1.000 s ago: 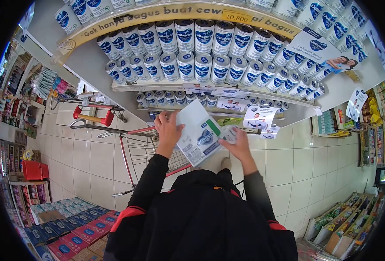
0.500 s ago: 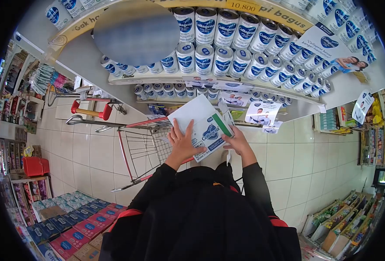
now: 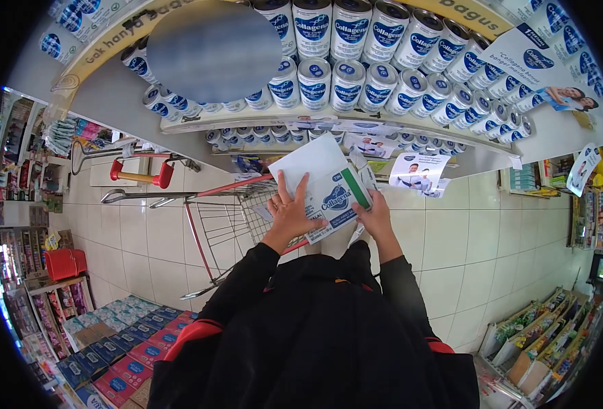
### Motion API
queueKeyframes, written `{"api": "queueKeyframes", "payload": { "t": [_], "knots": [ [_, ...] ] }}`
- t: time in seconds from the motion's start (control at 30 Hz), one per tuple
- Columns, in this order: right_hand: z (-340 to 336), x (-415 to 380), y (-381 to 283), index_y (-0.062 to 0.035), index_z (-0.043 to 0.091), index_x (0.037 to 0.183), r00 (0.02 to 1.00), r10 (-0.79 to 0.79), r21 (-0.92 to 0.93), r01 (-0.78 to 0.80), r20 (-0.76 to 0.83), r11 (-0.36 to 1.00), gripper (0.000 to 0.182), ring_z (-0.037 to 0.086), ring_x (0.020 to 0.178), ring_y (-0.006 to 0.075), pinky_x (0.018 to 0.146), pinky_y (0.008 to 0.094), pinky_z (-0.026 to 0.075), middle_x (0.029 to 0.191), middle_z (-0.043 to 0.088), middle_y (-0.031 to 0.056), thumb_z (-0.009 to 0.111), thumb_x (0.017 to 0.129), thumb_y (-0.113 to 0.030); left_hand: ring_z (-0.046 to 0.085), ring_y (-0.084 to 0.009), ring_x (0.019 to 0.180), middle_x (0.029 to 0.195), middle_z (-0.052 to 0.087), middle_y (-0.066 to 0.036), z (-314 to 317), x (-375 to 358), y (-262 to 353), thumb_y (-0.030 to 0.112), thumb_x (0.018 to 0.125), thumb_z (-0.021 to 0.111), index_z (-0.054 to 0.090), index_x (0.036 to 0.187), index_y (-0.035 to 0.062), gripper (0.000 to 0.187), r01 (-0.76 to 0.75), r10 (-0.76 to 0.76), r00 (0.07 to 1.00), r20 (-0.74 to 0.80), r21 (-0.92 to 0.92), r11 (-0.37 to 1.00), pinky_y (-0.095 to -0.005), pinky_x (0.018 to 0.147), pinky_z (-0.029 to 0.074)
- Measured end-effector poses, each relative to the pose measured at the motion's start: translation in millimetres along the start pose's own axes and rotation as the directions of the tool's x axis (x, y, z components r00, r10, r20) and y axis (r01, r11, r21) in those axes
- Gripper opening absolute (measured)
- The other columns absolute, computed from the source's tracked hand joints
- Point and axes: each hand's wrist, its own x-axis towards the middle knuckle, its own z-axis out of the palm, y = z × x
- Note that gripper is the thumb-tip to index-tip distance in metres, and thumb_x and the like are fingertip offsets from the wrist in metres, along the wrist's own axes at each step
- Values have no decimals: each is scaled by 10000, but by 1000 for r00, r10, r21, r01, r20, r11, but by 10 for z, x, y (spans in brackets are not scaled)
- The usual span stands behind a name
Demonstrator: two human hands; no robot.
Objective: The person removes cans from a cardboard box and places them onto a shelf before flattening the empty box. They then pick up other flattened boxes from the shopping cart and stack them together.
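Note:
A white cardboard carton [image 3: 335,196] printed "Collagena", with a green stripe, is held tilted in front of my body. Its pale top panel or flap [image 3: 306,159] points away from me. My left hand [image 3: 291,215] spans the carton's left side, fingers spread and thumb across the printed face. At the right edge, my right hand [image 3: 375,217] grips it, thumb on the front and the other fingers partly hidden. Just past the carton, printed cards [image 3: 417,172] hang from the shelf.
Shelves ahead hold rows of Collagena cans [image 3: 349,85]. A metal shopping cart [image 3: 226,225] stands close on my left, with another cart handle [image 3: 141,174] beyond. Stacked boxed goods [image 3: 131,347] lie lower left, and a rack of packets [image 3: 537,341] lower right. Tiled floor [image 3: 451,252] lies between.
The view has shifted slightly, and the shelves now sit a little higher in it. Both hands keep their hold on the carton, which has moved slightly to the right in view.

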Motion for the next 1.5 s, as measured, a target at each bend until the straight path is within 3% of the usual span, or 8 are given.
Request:
{"api": "queueKeyframes", "payload": {
  "t": [0.1,0.43,0.53,1.17,1.23,1.3,1.37,1.5],
  "knots": [
    [54,50,221,23,414,1013,975,-212,-191,197,-61,962,407,559,627,189,460,263,480,901,482,140,612,680,-100,283,-380,1017,1297,-101,-247,0,23,22,444,402,738,159,1278,261,1066,21,-20,1000,16,-47,999,-446,856,171],
    [35,-24,87,15,429,1015,969,-176,-266,126,-173,956,442,539,768,270,640,323,445,922,485,178,629,657,-150,219,-440,1100,1320,-95,-186,127,-15,112,405,501,706,213,1256,300,908,-66,67,998,-8,66,996,-523,901,104],
    [4,-65,32,7,433,1020,982,-121,-206,90,-143,974,451,500,857,297,730,337,403,931,487,186,631,652,-163,4,-563,1122,1309,-132,-212,24,-94,148,426,510,677,164,1282,267,941,-38,36,984,177,10,999,-619,875,-5],
    [33,-139,-88,-12,420,994,955,-199,-254,141,-220,957,500,443,874,338,785,381,351,945,453,176,672,600,-190,111,-516,1127,1330,-22,-132,121,-150,244,311,504,710,147,1283,210,966,-53,48,998,51,97,994,-553,926,85],
    [-51,-247,-374,-28,470,902,881,-459,-594,309,-114,742,422,471,858,312,770,373,364,908,484,141,667,593,-237,115,-515,1125,1330,-17,-133,105,-168,246,329,505,709,148,1283,211,966,-57,54,998,43,94,994,-553,926,85],
    [-43,-309,-561,-37,515,809,908,-417,-561,368,45,741,382,492,872,289,760,397,380,862,525,84,680,575,-290,119,-514,1123,1330,-12,-134,109,-197,222,346,507,708,149,1283,212,965,-61,57,997,42,90,994,-553,926,85],
    [18,-346,-702,-59,539,812,924,-217,-771,383,316,509,383,509,866,289,716,432,401,866,539,83,676,567,-319,123,-510,1123,1330,-4,-135,126,-201,204,392,505,702,137,1285,217,979,-56,54,998,26,91,994,-549,928,77],
    [62,-240,-854,-83,594,784,876,-29,-782,445,482,437,210,546,813,271,669,449,403,796,577,72,621,611,-199,125,-494,1132,1332,3,-126,110,-238,178,430,500,694,128,1286,198,995,-33,31,999,31,93,995,-540,934,75]
  ]
}}
